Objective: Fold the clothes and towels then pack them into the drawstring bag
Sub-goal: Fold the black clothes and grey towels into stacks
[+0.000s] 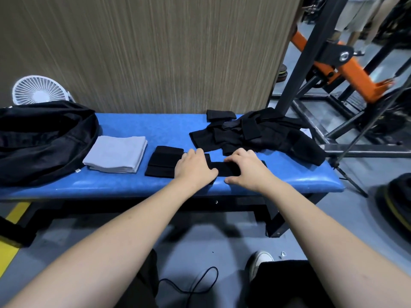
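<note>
Near the front edge of the padded blue bench (133, 130), both hands lie on a narrow black cloth strip (224, 168) — soft, matte, folded into a flat band. The left hand (194, 166) presses down with fingers fairly straight, palm covering the strip's left end; the right hand (246, 170) has its fingers curled over the strip's far edge and its thumb on the bench just in front of it. Just left of the left hand sits a folded black piece (163, 162), squared and layered, and beyond that a folded grey towel (115, 154), thick and nubby, with neat stacked edges. Further left slumps the black drawstring bag (42, 138), smooth and creased. Behind the right hand lies a rumpled heap of black clothes (255, 132), reaching the bench's right end. Bare vinyl shows behind the folded items. A white fan (37, 90) stands past the bag, against the ribbed wall.
</note>
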Demonstrator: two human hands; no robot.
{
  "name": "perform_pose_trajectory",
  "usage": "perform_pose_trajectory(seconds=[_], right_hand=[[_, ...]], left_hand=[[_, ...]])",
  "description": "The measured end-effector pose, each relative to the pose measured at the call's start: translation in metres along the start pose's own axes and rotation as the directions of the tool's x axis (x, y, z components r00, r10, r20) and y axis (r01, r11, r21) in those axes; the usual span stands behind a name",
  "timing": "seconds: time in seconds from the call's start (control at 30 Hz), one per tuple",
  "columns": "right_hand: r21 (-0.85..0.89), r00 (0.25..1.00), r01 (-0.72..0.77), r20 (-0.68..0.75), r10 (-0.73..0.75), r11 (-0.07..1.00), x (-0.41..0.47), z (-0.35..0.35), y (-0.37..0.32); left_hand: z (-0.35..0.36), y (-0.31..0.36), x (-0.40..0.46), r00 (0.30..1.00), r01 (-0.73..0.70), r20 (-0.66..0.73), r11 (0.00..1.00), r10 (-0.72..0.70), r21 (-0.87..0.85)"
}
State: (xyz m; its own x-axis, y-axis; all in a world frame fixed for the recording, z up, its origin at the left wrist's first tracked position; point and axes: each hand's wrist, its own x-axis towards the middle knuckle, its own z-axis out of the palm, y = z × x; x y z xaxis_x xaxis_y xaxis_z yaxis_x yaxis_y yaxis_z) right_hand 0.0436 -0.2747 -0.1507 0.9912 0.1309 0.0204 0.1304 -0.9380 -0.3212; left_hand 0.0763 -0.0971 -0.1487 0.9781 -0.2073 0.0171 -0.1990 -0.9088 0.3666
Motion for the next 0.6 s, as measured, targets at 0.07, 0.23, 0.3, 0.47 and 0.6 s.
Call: perform_pose_trajectory(seconds=[0.07,0.23,0.3,0.47,0.6], right_hand=[[-0.002,1.0,-0.002,-0.011,0.002,1.0,0.002,0.0,-0.001],[0.03,0.999,-0.005,-0.049,0.007,1.0,0.005,0.004,-0.002],[0.011,0.998,0.001,-0.056,-0.001,1.0,0.006,0.006,-0.006],[0.044,0.996,0.028,-0.091,-0.024,0.999,0.008,0.01,-0.02],[0.105,0.983,0.03,-0.182,-0.01,0.994,0.008,0.006,-0.022]], left_hand=[[-0.001,0.003,0.002,1.0,0.002,0.012,1.0,-0.002,0.001],[-0.008,0.006,0.003,1.0,-0.001,-0.006,1.0,0.001,-0.017],[-0.011,0.005,0.003,0.999,0.033,-0.005,0.993,-0.034,-0.109],[-0.024,0.003,-0.002,0.997,0.08,0.053,0.777,-0.06,-0.624],[-0.033,-0.008,-0.001,0.99,0.143,0.129,0.565,-0.065,-0.813]])
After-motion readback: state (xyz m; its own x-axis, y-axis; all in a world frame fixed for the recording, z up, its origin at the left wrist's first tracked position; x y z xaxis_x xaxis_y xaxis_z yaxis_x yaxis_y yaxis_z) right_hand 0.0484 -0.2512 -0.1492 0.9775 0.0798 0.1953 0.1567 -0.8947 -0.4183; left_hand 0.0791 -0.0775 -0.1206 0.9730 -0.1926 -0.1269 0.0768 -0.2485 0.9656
